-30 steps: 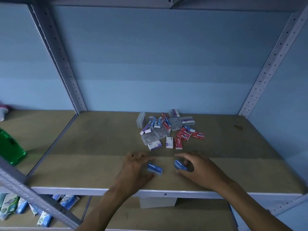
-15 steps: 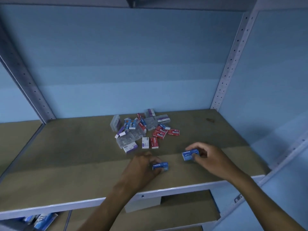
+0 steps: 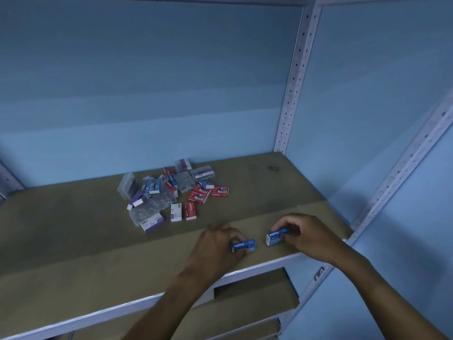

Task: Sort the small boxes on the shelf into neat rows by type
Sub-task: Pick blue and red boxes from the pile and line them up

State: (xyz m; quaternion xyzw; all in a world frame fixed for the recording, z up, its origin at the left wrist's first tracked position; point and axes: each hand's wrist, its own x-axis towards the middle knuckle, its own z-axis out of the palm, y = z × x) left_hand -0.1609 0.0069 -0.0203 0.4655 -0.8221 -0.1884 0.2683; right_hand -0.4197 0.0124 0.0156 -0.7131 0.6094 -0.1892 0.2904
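My left hand (image 3: 218, 244) grips a blue staples box (image 3: 244, 246) lying on the brown shelf board (image 3: 73, 241) near its front edge. A little to the right, my right hand (image 3: 304, 235) pinches a second blue staples box (image 3: 276, 236), tilted, with its left end free. The two boxes lie close together but apart. Farther back on the board sits a jumbled pile of small boxes (image 3: 171, 195): red ones, blue ones, white-and-purple ones and clear plastic cases.
Perforated metal uprights (image 3: 294, 77) frame the shelf at the right, one at the back and one at the front corner. The white front rail (image 3: 259, 267) runs just below my hands. A lower shelf shows beneath. A small dark mark (image 3: 273, 168) lies at the back right.
Both hands slid to the right along the front edge, each with its blue box. The view has swung rightward, so the pile sits farther left in the frame.
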